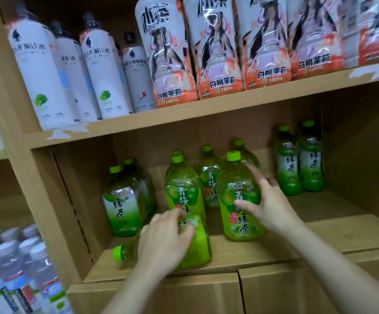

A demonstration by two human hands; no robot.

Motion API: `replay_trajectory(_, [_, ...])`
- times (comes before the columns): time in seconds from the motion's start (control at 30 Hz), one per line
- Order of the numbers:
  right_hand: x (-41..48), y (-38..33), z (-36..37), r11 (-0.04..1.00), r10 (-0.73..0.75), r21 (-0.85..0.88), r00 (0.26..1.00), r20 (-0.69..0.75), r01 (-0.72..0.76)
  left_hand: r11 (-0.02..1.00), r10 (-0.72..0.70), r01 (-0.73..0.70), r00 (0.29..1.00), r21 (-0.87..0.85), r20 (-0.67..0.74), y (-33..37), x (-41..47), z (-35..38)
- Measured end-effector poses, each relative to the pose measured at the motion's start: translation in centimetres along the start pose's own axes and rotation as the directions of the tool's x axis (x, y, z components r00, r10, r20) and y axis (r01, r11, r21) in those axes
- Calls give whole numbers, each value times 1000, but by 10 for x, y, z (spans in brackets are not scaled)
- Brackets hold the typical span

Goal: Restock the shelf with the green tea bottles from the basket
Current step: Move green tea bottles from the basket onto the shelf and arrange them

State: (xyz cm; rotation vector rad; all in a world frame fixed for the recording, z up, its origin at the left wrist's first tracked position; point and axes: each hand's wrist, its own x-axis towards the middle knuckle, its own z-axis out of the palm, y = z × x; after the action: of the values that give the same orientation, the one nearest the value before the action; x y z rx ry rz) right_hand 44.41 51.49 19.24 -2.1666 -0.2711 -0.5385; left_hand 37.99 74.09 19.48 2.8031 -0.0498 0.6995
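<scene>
Head view: shelf (pixel 263 250) holds upright green tea bottles (pixel 240 200).

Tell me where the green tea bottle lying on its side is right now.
The tipped bottle lies at the front edge of the lower shelf, cap pointing left, under the left hand, just left of the upright bottle that the right hand touches.

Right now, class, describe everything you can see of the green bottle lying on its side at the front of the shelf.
The lying bottle is clear plastic with a bright green label and a green screw cap pointing left. It rests on the wooden shelf board, near the front edge, before the upright green tea bottles. The left hand covers its middle, hiding much of the label; its contents look yellowish green.
</scene>
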Motion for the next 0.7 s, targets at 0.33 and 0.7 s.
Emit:
replay_trajectory(0.33, [53,0,63,995,53,83,999,-1,-53,841,-258,327,943,-430,212,-27,110,26])
replay_trajectory(0.7, [60,-8,73,990,72,-123,997,3,-71,825,-305,328,944,-460,126,-35,114,31])
